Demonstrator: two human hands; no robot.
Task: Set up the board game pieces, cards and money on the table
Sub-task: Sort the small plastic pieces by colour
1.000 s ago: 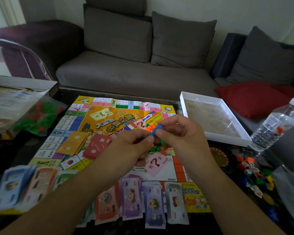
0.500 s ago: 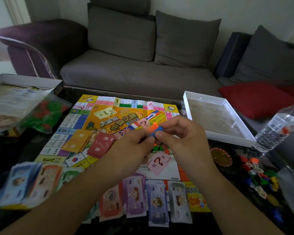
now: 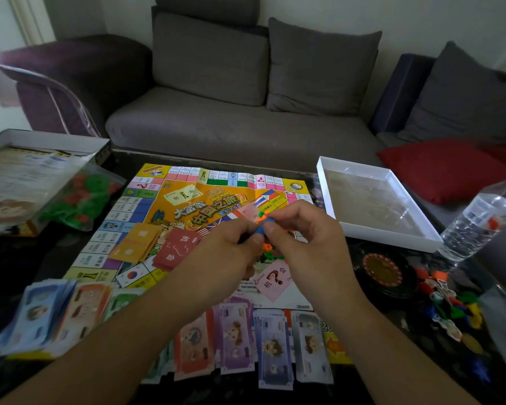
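The game board [image 3: 170, 200] lies open on the dark table. Above its middle, my left hand [image 3: 231, 247] and my right hand [image 3: 301, 238] together pinch a small blue game piece [image 3: 262, 228] with orange and green bits at its top. More small orange and green pieces [image 3: 270, 252] lie on the board under my hands. A yellow card stack [image 3: 138, 242] and a red card stack [image 3: 178, 249] sit on the board, and a pink question-mark card [image 3: 272, 280] lies near my right wrist. Piles of paper money [image 3: 272, 346] line the near edge.
A bag of red and green houses [image 3: 79, 200] and a box lid with papers [image 3: 27, 171] are at left. An empty white box tray [image 3: 371, 200], a black spinner wheel [image 3: 383, 270], loose coloured pawns [image 3: 447, 305] and a water bottle [image 3: 485, 214] are at right. A grey sofa stands behind.
Both hands stay together on the blue piece, working it slightly. The view has shifted a little; nothing else has moved.
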